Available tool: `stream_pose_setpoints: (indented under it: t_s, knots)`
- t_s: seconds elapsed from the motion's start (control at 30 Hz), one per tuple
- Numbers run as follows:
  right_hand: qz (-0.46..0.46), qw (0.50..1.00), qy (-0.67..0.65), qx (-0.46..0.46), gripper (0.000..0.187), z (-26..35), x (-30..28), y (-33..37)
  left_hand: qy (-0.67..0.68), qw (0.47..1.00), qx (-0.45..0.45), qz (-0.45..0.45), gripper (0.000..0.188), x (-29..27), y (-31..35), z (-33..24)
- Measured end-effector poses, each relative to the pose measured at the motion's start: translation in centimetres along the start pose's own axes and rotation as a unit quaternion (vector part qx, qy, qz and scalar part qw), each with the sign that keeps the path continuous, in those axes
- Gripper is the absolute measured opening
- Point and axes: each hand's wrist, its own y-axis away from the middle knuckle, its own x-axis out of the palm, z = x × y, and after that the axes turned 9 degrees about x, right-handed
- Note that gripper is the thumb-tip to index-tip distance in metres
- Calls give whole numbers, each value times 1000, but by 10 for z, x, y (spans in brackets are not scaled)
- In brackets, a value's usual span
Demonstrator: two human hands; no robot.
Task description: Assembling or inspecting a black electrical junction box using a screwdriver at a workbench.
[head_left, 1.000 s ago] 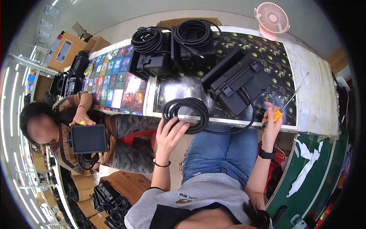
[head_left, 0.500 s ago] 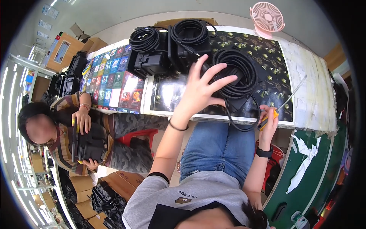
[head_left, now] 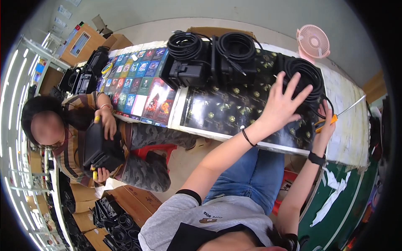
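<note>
My left hand is over the table with its fingers spread, the tips at the near side of a coil of black cable. Whether they touch it I cannot tell. The coil lies at the table's far right, with dark equipment partly hidden beneath it. My right hand is closed around the orange-and-black handle of a screwdriver, whose metal shaft points far right. A strand of the cable runs down close to this hand.
Two black boxes topped with coiled cables stand at the table's far middle. Behind the right edge is a pink fan. At left, a seated person holds a black case. More black units lie by cardboard at lower left.
The coil has moved away from me and to the right on the table, with my left hand following. My right hand keeps the screwdriver. The seated person has tilted the black case.
</note>
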Motion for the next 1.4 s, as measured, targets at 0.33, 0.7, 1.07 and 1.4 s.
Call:
stream_pose_setpoints:
  t_s: [0.33, 0.7, 1.07, 1.4]
  knots:
    - [134, 989, -11, 61, 29, -34, 62, -69, -268, 935, -143, -184, 45, -145, 58, 142]
    - [280, 956, 24, 83, 24, -63, 150, -45, -178, 925, -299, -156, 55, -223, 147, 218]
    - [320, 934, -26, 154, 29, -55, 266, 54, -428, 839, -252, -223, 41, -246, 187, 242]
    - [155, 975, 96, 129, 25, -6, 98, 28, -17, 995, -1, -100, 31, -94, 70, 59]
